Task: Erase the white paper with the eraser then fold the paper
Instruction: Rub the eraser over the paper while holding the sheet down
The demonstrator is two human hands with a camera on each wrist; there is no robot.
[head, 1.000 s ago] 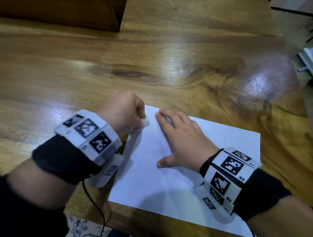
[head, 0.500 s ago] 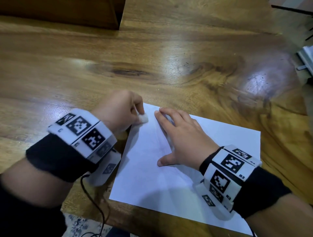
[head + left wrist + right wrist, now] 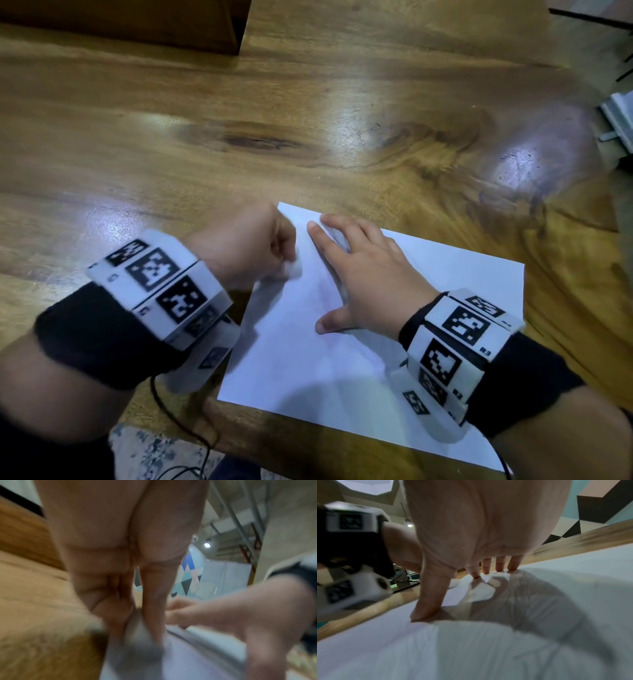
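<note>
A white sheet of paper [image 3: 359, 383] lies at the near edge of the wooden table [image 3: 239, 102]. My left hand [image 3: 246, 246] is curled round a small white eraser [image 3: 294, 269] and holds its tip on the paper near the sheet's left edge. In the blurred left wrist view the eraser [image 3: 137, 632] shows pinched between the fingers, down on the paper [image 3: 188, 662]. My right hand [image 3: 363, 277] lies flat on the sheet with fingers spread, just right of the eraser. The right wrist view shows its thumb and fingertips [image 3: 498, 568] pressed on the paper [image 3: 471, 649]. Faint marks run beside the right palm.
A dark wooden box [image 3: 137, 24] stands at the table's far left. A grey metal fixture [image 3: 620, 120] sits past the table's right edge. A black cable [image 3: 178, 428] hangs from my left wrist over the near edge, above a patterned floor [image 3: 150, 452].
My left hand with the eraser has slid towards me along the paper's left edge, after moving away half a second earlier. The right hand stays flat on the sheet.
</note>
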